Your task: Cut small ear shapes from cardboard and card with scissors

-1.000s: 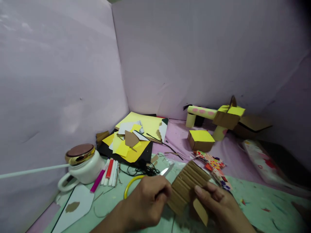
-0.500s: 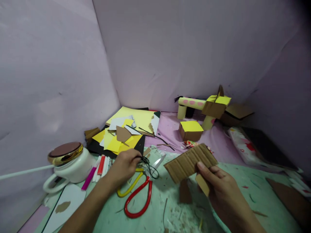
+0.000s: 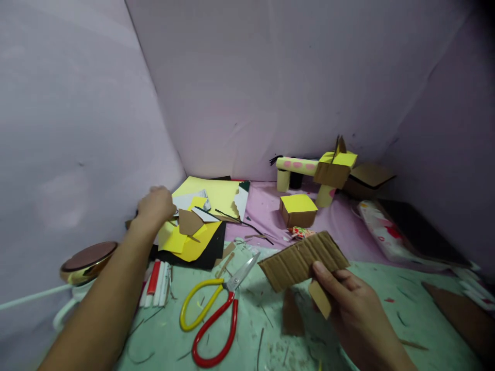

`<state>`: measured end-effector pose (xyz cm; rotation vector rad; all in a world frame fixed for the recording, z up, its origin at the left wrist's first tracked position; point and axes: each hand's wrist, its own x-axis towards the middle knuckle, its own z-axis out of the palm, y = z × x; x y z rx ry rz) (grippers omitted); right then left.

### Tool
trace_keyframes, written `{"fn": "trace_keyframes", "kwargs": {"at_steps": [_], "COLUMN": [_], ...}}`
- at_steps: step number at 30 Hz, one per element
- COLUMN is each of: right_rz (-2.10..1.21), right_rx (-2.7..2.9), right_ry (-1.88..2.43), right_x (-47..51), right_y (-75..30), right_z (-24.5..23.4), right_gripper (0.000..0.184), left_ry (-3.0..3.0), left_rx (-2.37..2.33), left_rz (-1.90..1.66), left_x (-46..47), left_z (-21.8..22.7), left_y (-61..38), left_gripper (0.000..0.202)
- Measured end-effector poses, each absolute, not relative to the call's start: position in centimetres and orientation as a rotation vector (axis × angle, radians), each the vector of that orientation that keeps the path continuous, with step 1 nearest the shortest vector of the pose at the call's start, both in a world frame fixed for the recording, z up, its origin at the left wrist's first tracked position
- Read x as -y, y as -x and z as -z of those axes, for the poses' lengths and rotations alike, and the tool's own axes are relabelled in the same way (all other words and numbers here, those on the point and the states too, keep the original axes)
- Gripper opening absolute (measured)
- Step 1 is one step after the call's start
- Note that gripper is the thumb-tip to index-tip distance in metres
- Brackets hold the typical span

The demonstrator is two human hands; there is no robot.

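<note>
My right hand (image 3: 350, 296) pinches a ribbed strip of corrugated cardboard (image 3: 303, 262) and a smaller plain cardboard piece (image 3: 320, 299) below it. My left hand (image 3: 155, 207) is at the left side of a pile of yellow paper scraps (image 3: 172, 238), its fingers curled; whatever is in them is hidden. Between the hands, a pair of scissors (image 3: 232, 288) with one yellow and one red handle lies with its blades nearly together. A small brown cardboard scrap (image 3: 292, 314) rests under the held strip.
A spotted paper-tube figure with a cardboard box head (image 3: 333, 172) stands at the back right, near a yellow-topped box (image 3: 297, 210). Markers (image 3: 154, 283) lie left of the scissors. A lidded mug (image 3: 88, 260) sits behind my left forearm. Trimmings litter the green cloth (image 3: 251, 345).
My left hand has moved left and away from the scissors to the paper pile. The black string tangle it held over the scissors no longer shows there. My right hand keeps its cardboard.
</note>
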<state>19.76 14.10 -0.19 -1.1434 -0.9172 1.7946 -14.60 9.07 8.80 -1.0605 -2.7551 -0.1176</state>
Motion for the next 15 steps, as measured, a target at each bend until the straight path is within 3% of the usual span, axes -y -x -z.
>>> {"fn": "trace_keyframes", "kwargs": {"at_steps": [7,12,15], "right_rz": [-1.847,-1.824,-1.806], "right_rx": [0.896,0.872,0.904], "right_ry": [1.125,1.113,1.12], "right_x": [-14.1,-13.9,-13.8], "right_y": [-19.8,-19.6,-19.4], "right_z": [0.4,0.2,0.2], "right_gripper": [0.034,0.034,0.036], "left_ry": [1.773,1.751,1.659], "left_rx": [2.59,2.528,2.53], "left_rz": [-0.119,-0.013,0.157], "left_x": [-12.2,-11.8,-11.0], "left_z": [-2.6,-2.9,-4.5], "left_y": [12.0,11.9,11.6], "left_gripper": [0.029,0.017,0.027]}}
